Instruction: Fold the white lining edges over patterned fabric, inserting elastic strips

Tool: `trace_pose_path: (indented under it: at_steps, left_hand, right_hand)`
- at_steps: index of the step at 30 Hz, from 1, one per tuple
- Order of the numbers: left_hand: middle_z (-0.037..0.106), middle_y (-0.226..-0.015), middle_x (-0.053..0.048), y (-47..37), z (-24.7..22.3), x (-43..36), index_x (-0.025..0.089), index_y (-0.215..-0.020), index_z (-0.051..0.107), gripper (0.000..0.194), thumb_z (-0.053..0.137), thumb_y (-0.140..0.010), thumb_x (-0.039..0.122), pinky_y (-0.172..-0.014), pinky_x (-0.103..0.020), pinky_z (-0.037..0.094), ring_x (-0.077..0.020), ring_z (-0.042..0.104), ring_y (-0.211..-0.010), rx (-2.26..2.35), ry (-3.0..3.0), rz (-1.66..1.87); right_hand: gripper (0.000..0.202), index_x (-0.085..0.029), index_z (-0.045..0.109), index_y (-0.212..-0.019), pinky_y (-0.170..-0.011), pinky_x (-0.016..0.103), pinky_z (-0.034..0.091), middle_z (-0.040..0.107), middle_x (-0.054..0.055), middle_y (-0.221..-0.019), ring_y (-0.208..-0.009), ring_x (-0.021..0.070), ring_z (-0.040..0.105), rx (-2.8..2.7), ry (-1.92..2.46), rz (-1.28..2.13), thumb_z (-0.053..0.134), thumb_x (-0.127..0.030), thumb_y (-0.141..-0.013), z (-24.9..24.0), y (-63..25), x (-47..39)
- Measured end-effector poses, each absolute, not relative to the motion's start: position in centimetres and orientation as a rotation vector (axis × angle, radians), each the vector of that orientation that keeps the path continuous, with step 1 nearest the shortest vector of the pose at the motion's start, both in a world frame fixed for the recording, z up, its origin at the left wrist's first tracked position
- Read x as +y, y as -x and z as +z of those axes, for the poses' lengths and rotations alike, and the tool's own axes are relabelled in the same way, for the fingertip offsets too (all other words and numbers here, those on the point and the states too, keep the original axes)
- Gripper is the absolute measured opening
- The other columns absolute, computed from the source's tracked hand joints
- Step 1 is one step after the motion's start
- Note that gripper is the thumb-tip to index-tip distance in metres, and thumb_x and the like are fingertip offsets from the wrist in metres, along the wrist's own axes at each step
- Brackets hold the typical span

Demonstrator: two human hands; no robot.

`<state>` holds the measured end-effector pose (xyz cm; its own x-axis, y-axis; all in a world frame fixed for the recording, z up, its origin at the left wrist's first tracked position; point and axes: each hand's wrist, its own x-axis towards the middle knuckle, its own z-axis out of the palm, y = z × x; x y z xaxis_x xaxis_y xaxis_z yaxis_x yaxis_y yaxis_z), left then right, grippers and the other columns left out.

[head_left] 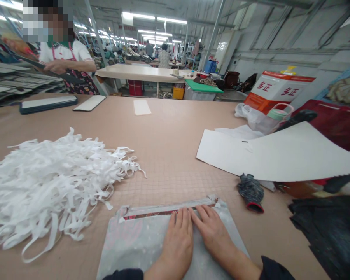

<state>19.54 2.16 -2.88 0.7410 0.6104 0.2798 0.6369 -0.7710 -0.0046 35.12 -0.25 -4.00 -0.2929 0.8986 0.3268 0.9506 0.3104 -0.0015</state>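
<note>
A flat, greyish, semi-see-through sheet or bag (131, 249) lies on the table right in front of me. Along its far side runs a folded edge, and a narrow dark red patterned strip (151, 214) shows through there. My left hand (178, 239) rests flat on the sheet, fingertips at that folded edge. Close beside it, my right hand (211, 229) also presses down flat, its fingers pointing to the same edge and slightly spread. Neither hand grips anything. What lies inside or under the sheet is mostly hidden.
Left is a big heap of white fabric strips (52, 182). Right are a dark knit glove (251, 192), large white card (274, 155) and black sheets (329, 229). Farther back stand cut panels (48, 104) and an orange-white box (277, 91). A co-worker (67, 58) holds a dark strip.
</note>
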Motion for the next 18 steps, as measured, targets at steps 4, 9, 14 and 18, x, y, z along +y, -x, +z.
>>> trace_pose_path:
  at_steps: [4, 9, 14, 18]
  left_hand:
    - [0.056, -0.118, -0.017, -19.2, -3.3, 2.0, 0.004, -0.113, 0.056, 0.041, 0.042, -0.076, 0.015, -0.092, -0.044, 0.038, -0.0288, 0.047, -0.111, -1.073, 2.789, -0.368]
    - [0.055, -0.118, -0.018, -17.1, -3.1, 1.9, 0.004, -0.118, 0.051, 0.043, 0.044, -0.076, 0.011, -0.089, -0.043, 0.041, -0.0288, 0.047, -0.111, -1.110, 2.802, -0.316]
    - [0.058, -0.112, -0.014, -16.4, -1.7, 2.3, 0.010, -0.112, 0.053, 0.035, 0.045, -0.079, 0.012, -0.087, -0.041, 0.044, -0.0260, 0.051, -0.103, -1.263, 2.942, -0.305]
    - [0.059, -0.108, -0.004, -13.7, 1.0, 2.6, 0.021, -0.106, 0.054, 0.031, 0.047, -0.078, 0.011, -0.087, -0.032, 0.045, -0.0183, 0.053, -0.098, -1.433, 3.138, -0.482]
  right_hand:
    - [0.041, -0.015, 0.053, -0.117, -0.086, 0.040, 0.043, 0.059, 0.011, -0.108, -0.102, 0.0246, 0.048, -2.333, 1.648, -0.200, 0.043, -0.008, -0.078, -3.2, -35.9, -0.3]
    - [0.043, -0.012, 0.052, -0.116, -0.087, 0.039, 0.042, 0.058, 0.012, -0.109, -0.102, 0.0235, 0.049, -2.342, 1.663, -0.211, 0.039, -0.004, -0.076, -3.0, -36.7, -0.7]
    - [0.035, -0.018, 0.060, -0.101, -0.078, 0.035, 0.044, 0.061, 0.008, -0.093, -0.088, 0.0215, 0.053, -2.379, 1.701, -0.087, 0.041, -0.003, -0.076, -2.4, -37.3, 0.2]
    - [0.029, -0.022, 0.064, -0.079, -0.068, 0.032, 0.041, 0.060, 0.004, -0.077, -0.075, 0.0194, 0.055, -2.428, 1.768, 0.181, 0.041, -0.005, -0.080, -0.8, -35.5, 2.8]
